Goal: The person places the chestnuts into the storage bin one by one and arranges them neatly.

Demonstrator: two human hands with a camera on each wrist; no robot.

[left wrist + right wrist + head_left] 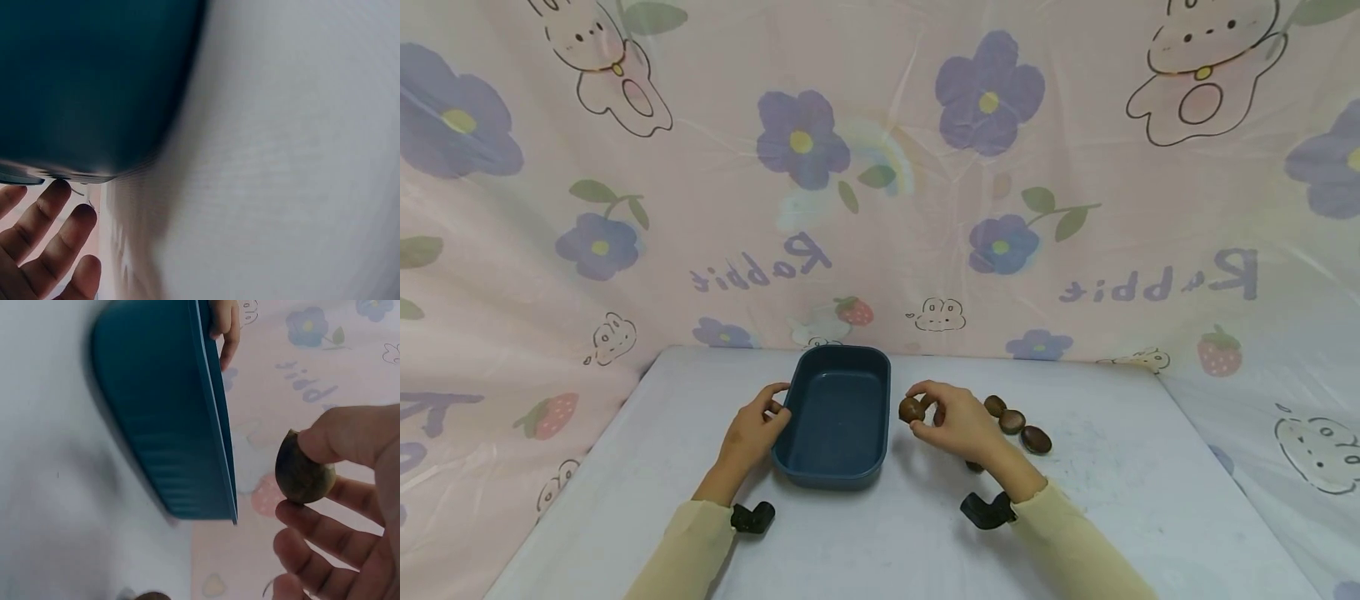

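Note:
A dark blue rectangular container stands upright on the white table. My left hand holds its left rim, with thumb and forefinger at the edge; in the left wrist view the other fingers spread beside the wall. Just right of the container, my right hand pinches a brown chestnut between thumb and fingertips. In the right wrist view this chestnut is held up off the table, level with the container's rim.
Several more chestnuts lie on the table to the right of and behind my right hand, one partly hidden under the wrist. A patterned cloth hangs behind the table. Black wrist mounts stick out from both sleeves.

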